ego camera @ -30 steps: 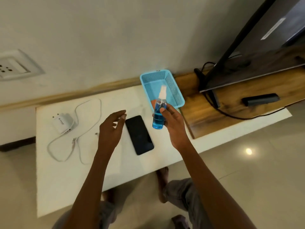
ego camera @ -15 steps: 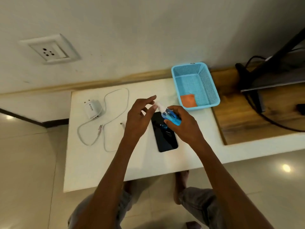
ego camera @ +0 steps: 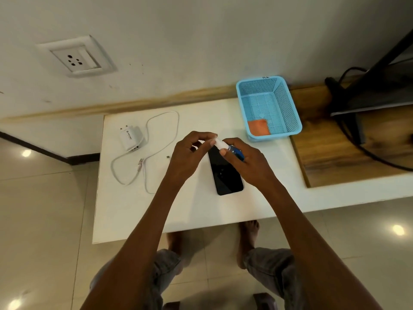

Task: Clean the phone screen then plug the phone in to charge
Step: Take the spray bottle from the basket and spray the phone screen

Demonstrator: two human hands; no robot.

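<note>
Holding blue spray bottle (ego camera: pixel 236 152) in right hand (ego camera: pixel 248 166), left hand (ego camera: pixel 190 155) pinching its white cap (ego camera: pixel 220 143), above phone (ego camera: pixel 226 175) lying mid-table (ego camera: pixel 138 211); charger (ego camera: pixel 130 138), cable (ego camera: pixel 161 139) at left, basket (ego camera: pixel 292 108) at far right edge.

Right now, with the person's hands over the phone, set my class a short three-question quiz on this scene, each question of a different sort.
1. True or false: the orange cloth lies inside the blue basket.
2. Which hand grips the spray bottle? A left hand B right hand
3. Fill in: the phone lies flat on the white ____.

Key: 1 true. 2 B; the left pinches its white cap. 3 table.
</note>
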